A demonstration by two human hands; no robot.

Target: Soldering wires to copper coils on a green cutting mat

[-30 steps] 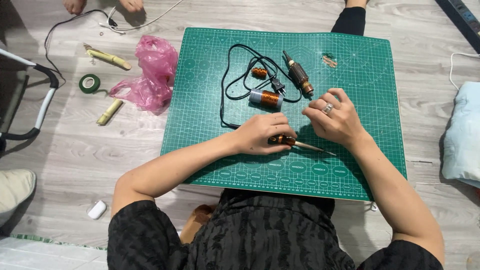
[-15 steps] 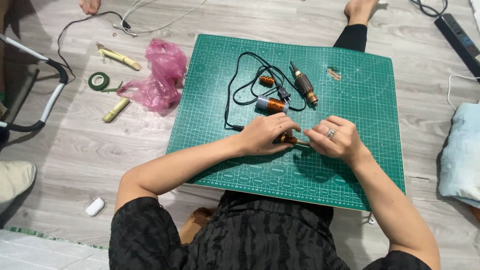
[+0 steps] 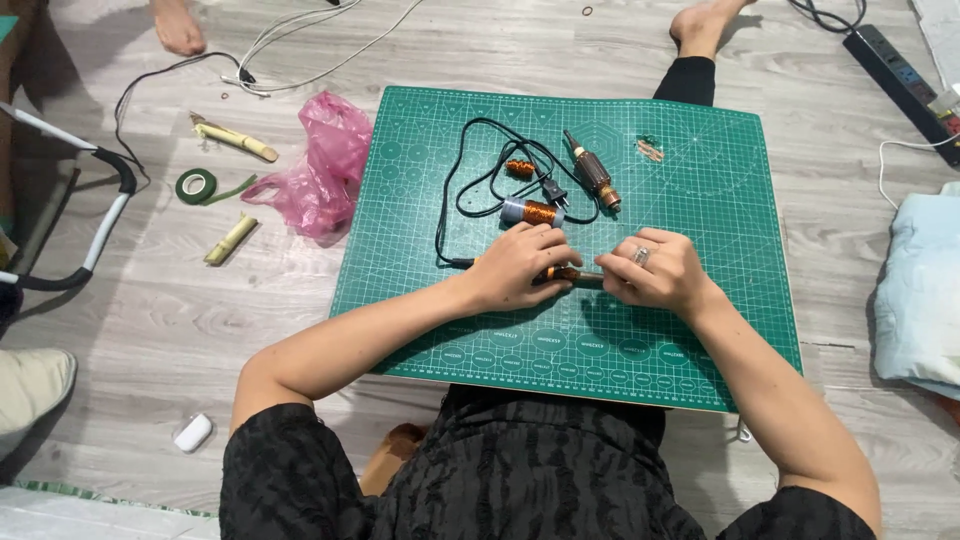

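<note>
A person seated on a pale wood-plank floor (image 3: 200,310) works over a green gridded cutting mat (image 3: 700,200) at centre frame. The left hand (image 3: 520,265) is curled around a small orange-and-dark cylindrical part (image 3: 562,273), while the right hand (image 3: 650,270), wearing a ring, pinches its other end with fingers pressed together. Just above the hands lie a copper-wound coil with a blue band (image 3: 532,211), a black power cord with plug (image 3: 480,180) and a brown motor armature (image 3: 592,182). A crumpled pink plastic bag (image 3: 320,170) and a roll of green tape (image 3: 195,185) sit at upper left.
</note>
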